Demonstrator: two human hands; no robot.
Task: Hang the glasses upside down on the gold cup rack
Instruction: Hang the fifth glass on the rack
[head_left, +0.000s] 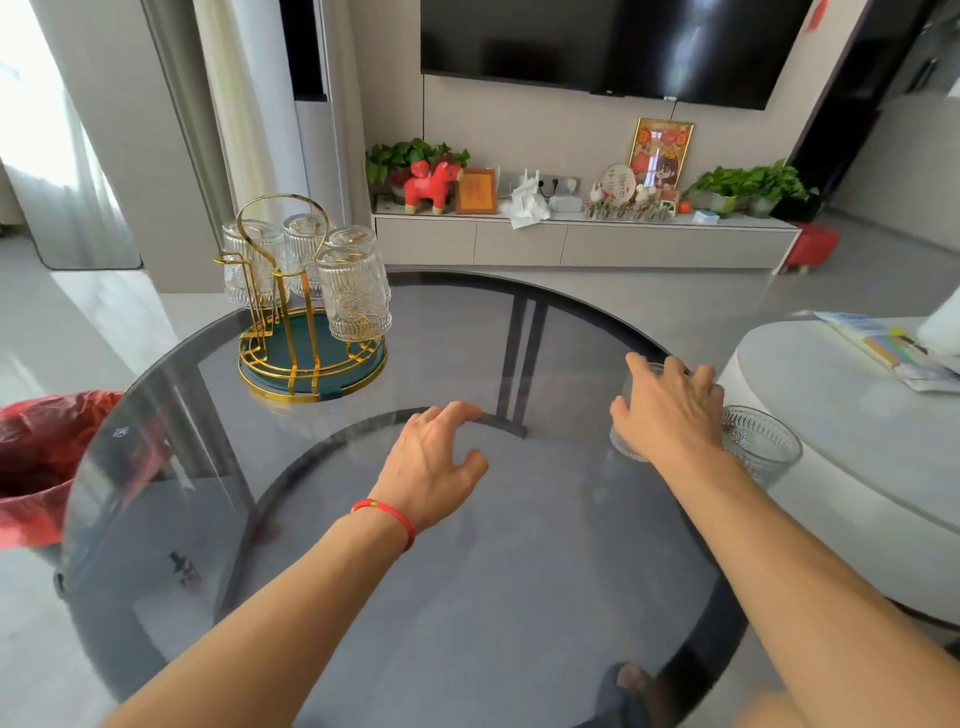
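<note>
The gold cup rack (291, 332), with a green round base, stands at the far left of the round smoked-glass table (415, 597). Several clear ribbed glasses hang upside down on it; the nearest one (355, 296) is at its right side. My right hand (670, 410) is at the table's right edge, its fingers curled over the top of an upright clear glass (626, 448). A second upright glass (761, 441) stands just to the right of it. My left hand (436, 462), with a red string on the wrist, hovers over the table's middle, fingers apart and holding nothing.
A red plastic bag (47, 457) sits at the left, beside the table. A white low table (841, 415) with booklets is at the right. A TV console with plants and ornaments (582, 234) runs along the far wall.
</note>
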